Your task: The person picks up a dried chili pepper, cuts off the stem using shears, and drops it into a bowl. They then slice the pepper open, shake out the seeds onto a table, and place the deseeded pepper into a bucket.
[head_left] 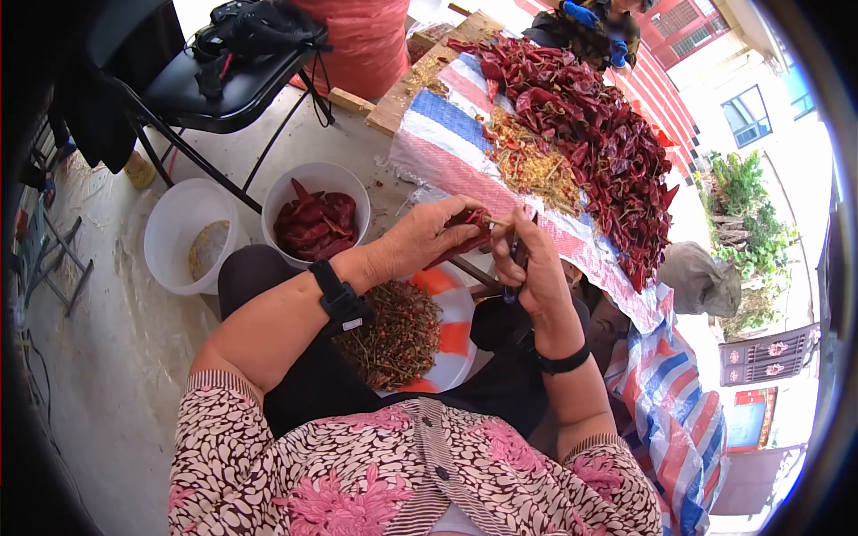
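My left hand [420,237] is closed around a dried red chili pepper [474,230], its stem end pointing toward my right hand. My right hand [538,268] pinches at that stem and grips a small dark-handled tool [512,268]; its exact kind is partly hidden by the fingers. Below both hands, a white and orange-red basin [458,330] between my legs holds a heap of cut chili stems [398,335]. To the left, a white bucket [359,192] contains several whole dried red chilies [315,223].
Ahead, a large pile of dried chilies [590,134] and loose yellow seeds [536,170] lie on a striped sheet [447,138] over a table. Another white bucket [170,237] and a black folding chair [223,89] stand left. Across the table is another person [594,31] with blue gloves.
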`<state>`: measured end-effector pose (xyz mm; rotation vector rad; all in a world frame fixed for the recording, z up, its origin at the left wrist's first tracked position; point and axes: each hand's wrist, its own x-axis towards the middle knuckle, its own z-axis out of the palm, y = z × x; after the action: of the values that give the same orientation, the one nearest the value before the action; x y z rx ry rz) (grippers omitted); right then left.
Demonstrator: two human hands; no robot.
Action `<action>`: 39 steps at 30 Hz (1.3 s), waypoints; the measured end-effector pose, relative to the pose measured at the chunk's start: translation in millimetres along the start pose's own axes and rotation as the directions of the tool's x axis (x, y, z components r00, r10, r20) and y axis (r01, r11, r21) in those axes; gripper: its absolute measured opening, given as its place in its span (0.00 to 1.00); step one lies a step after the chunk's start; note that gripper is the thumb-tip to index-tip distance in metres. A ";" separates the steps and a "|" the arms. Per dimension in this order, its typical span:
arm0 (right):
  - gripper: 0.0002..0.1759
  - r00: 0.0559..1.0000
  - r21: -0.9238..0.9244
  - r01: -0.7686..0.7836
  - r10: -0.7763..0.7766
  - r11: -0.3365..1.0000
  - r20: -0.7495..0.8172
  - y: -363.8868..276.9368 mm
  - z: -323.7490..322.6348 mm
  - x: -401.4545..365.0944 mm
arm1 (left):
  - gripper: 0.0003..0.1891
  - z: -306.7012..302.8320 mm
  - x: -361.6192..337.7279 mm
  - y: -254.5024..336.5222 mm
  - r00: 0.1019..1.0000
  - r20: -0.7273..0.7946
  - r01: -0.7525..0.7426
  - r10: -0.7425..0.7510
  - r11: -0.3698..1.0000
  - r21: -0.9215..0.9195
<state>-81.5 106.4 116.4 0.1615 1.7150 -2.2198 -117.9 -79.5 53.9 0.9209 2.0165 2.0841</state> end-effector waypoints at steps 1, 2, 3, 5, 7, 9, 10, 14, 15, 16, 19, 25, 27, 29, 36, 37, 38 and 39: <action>0.12 0.997 -0.042 0.077 -0.077 0.996 0.002 2.3 1.0 -0.2 | 0.15 -1.0 0.3 0.8 1.000 -0.010 -0.001 0.000 1.000 -0.021; 0.12 0.988 -0.084 0.153 -0.153 0.985 0.007 5.3 1.8 0.1 | 0.15 -2.2 0.8 1.4 1.000 -0.021 -0.002 0.001 0.999 -0.043; 0.12 0.974 -0.124 0.227 -0.227 0.966 0.014 8.0 3.5 0.4 | 0.14 -4.0 0.7 1.5 1.000 -0.021 -0.009 0.008 1.000 -0.026; 0.12 0.960 -0.194 0.256 -0.273 0.947 -0.064 11.3 12.4 2.4 | 0.13 -8.3 -0.3 -0.1 1.000 -0.016 -0.020 0.020 1.000 0.007; 0.12 0.927 -0.270 0.338 -0.369 0.902 -0.072 17.9 12.9 7.9 | 0.12 -8.3 -0.4 -2.4 0.999 -0.003 0.032 -0.032 0.997 -0.070; 0.11 0.926 -0.345 0.329 -0.371 0.879 -0.061 22.1 7.1 11.9 | 0.11 -7.7 -1.6 -4.1 0.996 0.021 0.087 -0.085 0.977 -0.192; 0.11 0.928 -0.351 0.323 -0.367 0.879 -0.062 19.7 10.3 11.0 | 0.11 -7.3 -1.8 -4.7 0.993 0.039 0.115 -0.109 0.955 -0.274; 0.11 0.926 -0.286 0.338 -0.371 0.896 -0.066 22.0 16.2 11.8 | 0.14 -9.1 -1.1 -5.2 0.971 0.125 0.238 -0.203 0.837 -0.493; 0.10 0.920 -0.321 0.343 -0.385 0.883 -0.074 22.9 15.4 12.0 | 0.15 -9.3 -1.9 -3.7 0.975 0.131 0.223 -0.181 0.832 -0.508; 0.10 0.913 -0.354 0.348 -0.399 0.868 -0.081 24.0 14.0 12.6 | 0.16 -10.1 -2.8 -0.9 0.978 0.137 0.208 -0.160 0.827 -0.522; 0.08 0.768 -0.541 0.569 -0.636 0.619 0.080 31.1 3.1 25.2 | 0.18 -15.1 -4.0 15.4 0.963 0.188 0.259 -0.193 0.853 -0.453; 0.10 0.830 -0.421 0.487 -0.556 0.765 -0.049 30.9 5.7 18.6 | 0.15 -15.3 -1.0 0.1 0.950 0.251 0.267 -0.185 0.898 -0.349; 0.10 0.881 -0.299 0.387 -0.445 0.872 -0.159 34.9 10.3 12.1 | 0.14 -12.2 -0.8 -1.7 0.960 0.233 0.241 -0.156 0.883 -0.402; 0.10 0.886 -0.221 0.392 -0.431 0.893 -0.169 43.9 10.1 10.7 | 0.13 -9.2 -2.4 0.0 0.960 0.224 0.257 -0.168 0.846 -0.466; 0.06 0.688 -0.574 0.646 -0.709 0.504 0.152 50.0 4.4 16.3 | 0.10 -10.5 -3.2 -10.8 0.936 0.301 0.303 -0.182 0.854 -0.424; 0.05 0.622 -0.629 0.689 -0.739 0.361 0.258 48.5 2.8 19.1 | 0.09 -12.4 -4.5 -8.0 0.933 0.306 0.310 -0.190 0.857 -0.411; 0.04 0.597 -0.691 0.682 -0.728 0.239 0.337 45.9 2.4 19.7 | 0.08 -13.6 -5.6 -6.6 0.929 0.311 0.317 -0.198 0.861 -0.398; 0.03 0.575 -0.736 0.668 -0.705 0.110 0.416 40.1 5.5 18.6 | 0.08 -13.5 -6.2 -8.0 0.934 0.272 0.314 -0.229 0.892 -0.326</action>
<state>-85.3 88.8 75.7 -1.1018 3.1375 -1.3416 -122.0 -93.3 45.2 0.7195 1.4763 1.9941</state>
